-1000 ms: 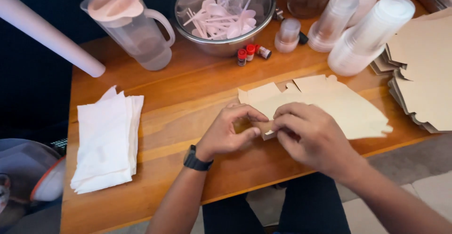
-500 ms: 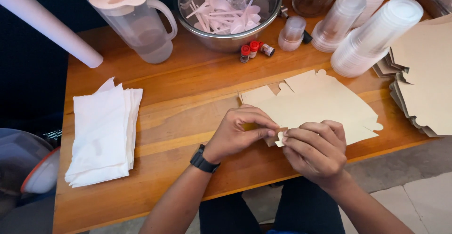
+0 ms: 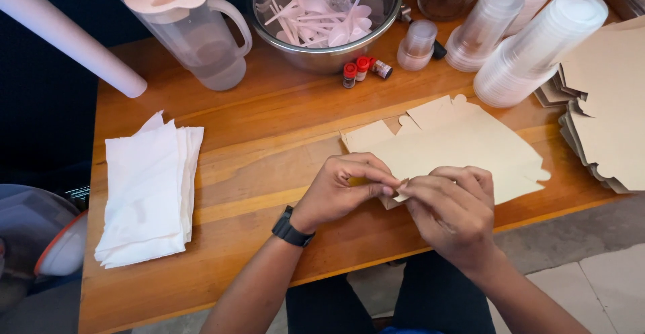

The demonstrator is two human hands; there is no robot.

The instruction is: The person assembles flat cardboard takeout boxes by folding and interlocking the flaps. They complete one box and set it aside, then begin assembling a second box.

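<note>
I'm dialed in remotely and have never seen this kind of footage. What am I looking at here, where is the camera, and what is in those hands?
There is no machine: these are a person's two bare hands, filmed by a camera worn on the head and looking down at a wooden table. The left hand, with a black watch at the wrist, and the right hand meet at the near edge of a flat tan cardboard cutout and pinch a small flap of it between their fingertips. Left of them lies a stack of white napkins. At the back stand a clear pitcher, a metal bowl of plastic spoons, small red-capped vials and stacks of clear cups. More cardboard cutouts are piled on the right.
</note>
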